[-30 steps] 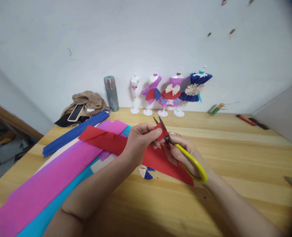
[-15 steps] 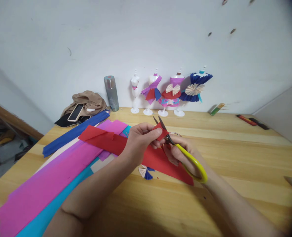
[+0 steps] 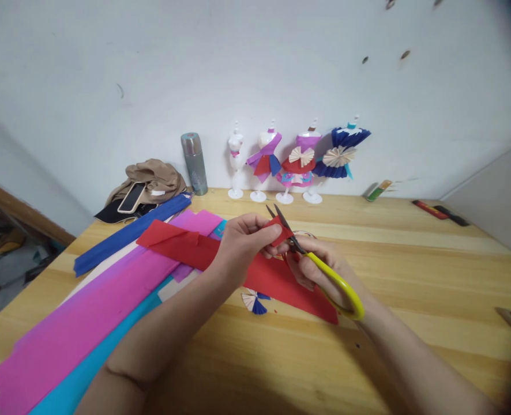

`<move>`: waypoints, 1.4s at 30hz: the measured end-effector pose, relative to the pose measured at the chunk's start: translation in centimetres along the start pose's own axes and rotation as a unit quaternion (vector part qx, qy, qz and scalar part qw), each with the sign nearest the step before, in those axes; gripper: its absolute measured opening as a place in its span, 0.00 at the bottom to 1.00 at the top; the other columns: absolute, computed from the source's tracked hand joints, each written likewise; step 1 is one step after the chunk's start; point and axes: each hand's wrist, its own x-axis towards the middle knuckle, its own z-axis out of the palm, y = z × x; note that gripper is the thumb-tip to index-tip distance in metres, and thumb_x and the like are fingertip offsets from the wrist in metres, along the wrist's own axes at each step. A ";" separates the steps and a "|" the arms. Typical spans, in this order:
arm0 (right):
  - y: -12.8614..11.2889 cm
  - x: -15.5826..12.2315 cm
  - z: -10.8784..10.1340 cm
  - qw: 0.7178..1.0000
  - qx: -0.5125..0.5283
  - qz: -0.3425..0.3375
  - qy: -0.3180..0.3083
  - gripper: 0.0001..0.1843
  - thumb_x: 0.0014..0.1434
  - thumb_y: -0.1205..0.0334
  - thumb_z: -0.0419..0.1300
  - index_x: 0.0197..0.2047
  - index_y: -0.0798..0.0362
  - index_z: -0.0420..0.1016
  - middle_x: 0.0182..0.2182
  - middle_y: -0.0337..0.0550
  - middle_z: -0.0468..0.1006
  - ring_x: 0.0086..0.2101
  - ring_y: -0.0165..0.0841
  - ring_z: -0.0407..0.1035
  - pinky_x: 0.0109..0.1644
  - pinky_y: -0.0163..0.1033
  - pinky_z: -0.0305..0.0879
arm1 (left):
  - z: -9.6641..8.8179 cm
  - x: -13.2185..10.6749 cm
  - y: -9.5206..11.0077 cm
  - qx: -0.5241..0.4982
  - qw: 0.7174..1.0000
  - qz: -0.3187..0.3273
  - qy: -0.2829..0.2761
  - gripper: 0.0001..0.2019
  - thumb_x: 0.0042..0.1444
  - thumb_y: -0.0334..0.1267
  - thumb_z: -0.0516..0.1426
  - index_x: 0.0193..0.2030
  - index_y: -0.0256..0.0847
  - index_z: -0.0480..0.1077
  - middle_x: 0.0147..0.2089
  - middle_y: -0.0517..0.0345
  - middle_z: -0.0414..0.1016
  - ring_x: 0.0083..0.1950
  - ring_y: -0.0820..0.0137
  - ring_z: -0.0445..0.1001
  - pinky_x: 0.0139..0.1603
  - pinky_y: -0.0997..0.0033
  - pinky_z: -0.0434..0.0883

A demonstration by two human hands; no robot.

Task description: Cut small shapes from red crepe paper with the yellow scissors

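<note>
On the wooden table, a magenta sheet is overlapped by a long red strip; above it, in the left hand, a small red piece is pinched between the parted blades of yellow-handled scissors, gripped by the right hand.

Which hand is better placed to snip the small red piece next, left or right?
Likely the right hand: it holds the yellow-handled scissors, blades parted at the small red piece, while the left hand pinches that piece.
</note>
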 end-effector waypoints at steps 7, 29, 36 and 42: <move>0.2 0.0 0.1 1.000 0.001 -0.005 -0.002 0.25 0.58 0.35 0.62 0.41 0.49 0.78 0.29 0.40 0.69 0.18 0.24 0.51 0.18 0.35 0.46 | 0.0 0.0 0.2 -0.001 1.000 -0.004 -0.002 0.14 0.41 0.42 0.69 0.24 0.36 0.71 0.19 0.58 0.74 0.20 0.78 0.68 0.24 0.77 0.64; 1.3 0.2 -1.1 0.996 -0.059 -0.052 -0.030 0.24 0.62 0.38 0.59 0.43 0.50 0.79 0.20 0.34 0.61 0.17 0.27 0.51 0.20 0.36 0.51 | -0.7 0.0 1.2 0.066 0.998 0.021 0.003 0.13 0.41 0.43 0.68 0.24 0.37 0.71 0.17 0.61 0.69 0.19 0.78 0.66 0.23 0.77 0.61; 1.1 0.3 -0.9 0.997 -0.048 -0.059 -0.028 0.21 0.63 0.41 0.60 0.42 0.51 0.78 0.23 0.35 0.64 0.19 0.26 0.53 0.22 0.36 0.52 | -0.9 0.1 1.4 0.089 0.996 0.028 0.009 0.13 0.42 0.44 0.67 0.23 0.37 0.71 0.16 0.62 0.68 0.19 0.79 0.63 0.21 0.78 0.58; 0.5 0.2 -0.8 0.998 -0.043 -0.041 -0.028 0.24 0.61 0.38 0.61 0.40 0.53 0.78 0.24 0.36 0.65 0.19 0.25 0.55 0.22 0.35 0.51 | -1.0 0.1 1.4 0.092 0.995 0.026 0.018 0.13 0.42 0.43 0.67 0.24 0.36 0.71 0.16 0.63 0.67 0.19 0.80 0.63 0.21 0.79 0.57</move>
